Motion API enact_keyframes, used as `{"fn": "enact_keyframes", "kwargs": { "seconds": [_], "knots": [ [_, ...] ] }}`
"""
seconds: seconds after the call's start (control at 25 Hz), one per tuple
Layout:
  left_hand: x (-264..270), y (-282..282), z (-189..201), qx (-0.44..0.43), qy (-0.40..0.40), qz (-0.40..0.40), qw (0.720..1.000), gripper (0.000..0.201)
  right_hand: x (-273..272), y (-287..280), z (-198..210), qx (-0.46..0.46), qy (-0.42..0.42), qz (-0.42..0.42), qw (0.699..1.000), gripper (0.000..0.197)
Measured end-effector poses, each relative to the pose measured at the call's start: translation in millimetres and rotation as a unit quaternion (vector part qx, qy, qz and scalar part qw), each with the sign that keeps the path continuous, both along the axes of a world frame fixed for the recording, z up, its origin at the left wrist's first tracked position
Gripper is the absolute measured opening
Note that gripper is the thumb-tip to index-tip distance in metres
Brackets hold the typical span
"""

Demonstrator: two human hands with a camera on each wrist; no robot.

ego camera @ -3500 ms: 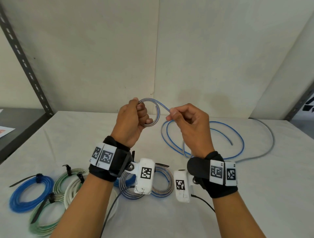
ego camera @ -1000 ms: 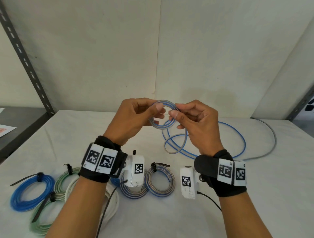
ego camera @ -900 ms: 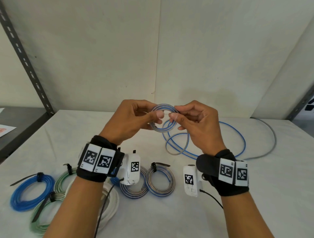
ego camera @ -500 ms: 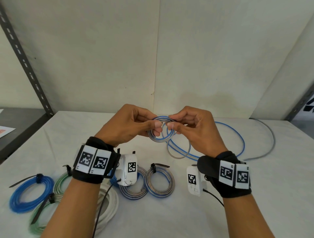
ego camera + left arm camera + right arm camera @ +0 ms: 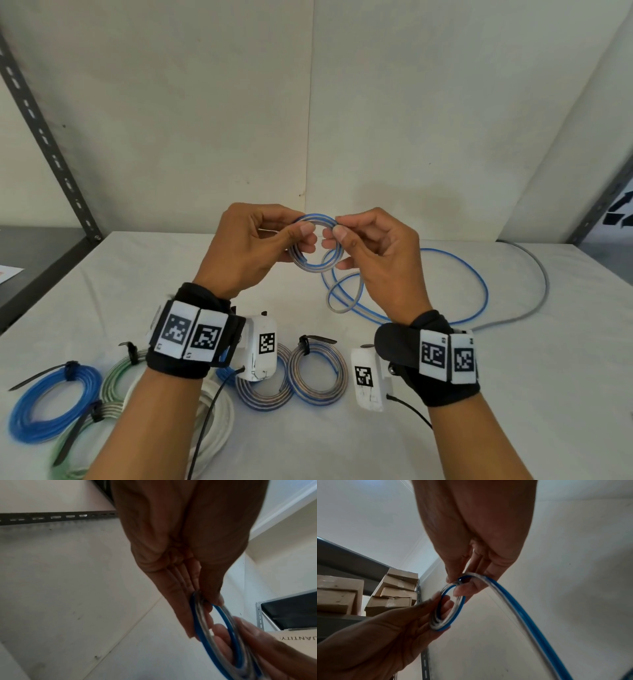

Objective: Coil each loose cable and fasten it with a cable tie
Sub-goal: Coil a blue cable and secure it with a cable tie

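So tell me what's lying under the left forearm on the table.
A white coiled cable runs beneath the left forearm, and the green-and-white coils pass under its left edge. The arm covers their middles, so any ties there are hidden.

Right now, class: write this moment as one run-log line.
stage: coiling | left hand: pinches cable coil | right hand: pinches same coil, feeding loose cable | tie: not yet on | tied coils on table

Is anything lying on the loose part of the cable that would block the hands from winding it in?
Nothing visible does. Both hands hold the coil; the loose cable lies free on the table, apart from the tied coils.
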State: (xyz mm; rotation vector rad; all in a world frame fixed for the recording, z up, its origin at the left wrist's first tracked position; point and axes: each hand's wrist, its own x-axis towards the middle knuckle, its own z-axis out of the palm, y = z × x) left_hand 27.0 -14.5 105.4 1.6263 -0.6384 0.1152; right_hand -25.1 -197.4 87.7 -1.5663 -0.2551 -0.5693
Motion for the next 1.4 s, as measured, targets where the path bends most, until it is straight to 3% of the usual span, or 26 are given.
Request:
{"fn": "enact_keyframes", "kwargs": {
  "seconds": [0.2,0.36,0.6,0.84,1.0,1.24,1.4],
  "knots": [
    [-2,-2,1,-0.023,0.042,-0.023,0.999,0.019,0,0,0,0.002,-0.02,-0.017,1.0,0.008],
    [-2,3,1,0.048,0.063,-0.058,0.995,0.027,-1,-10,0,-0.084,-0.004,0.003,0.996,0.007],
    [-2,4,0,0.093,0.062,-0.059,0.992,0.014,-2,-13,1,-0.158,-0.007,0.006,0.987,0.006],
    [-1,3,1,0.017,0.036,-0.009,0.999,0.016,-1,-8,2,-0.057,-0.005,0.022,0.998,0.015],
    [-2,-1,3,-0.079,0.071,0.012,0.994,0.015,-1,-3,3,0.062,0.005,-0.004,0.998,0.003],
    [-3,-13,3,-0.213,0.136,0.015,0.967,0.019,-2,6,5,0.114,-0.003,-0.005,0.993,0.018],
    [-5,-20,2,-0.221,0.142,0.005,0.965,0.021,1,11,2,0.13,-0.022,-0.037,0.991,0.025]
  ]
}}
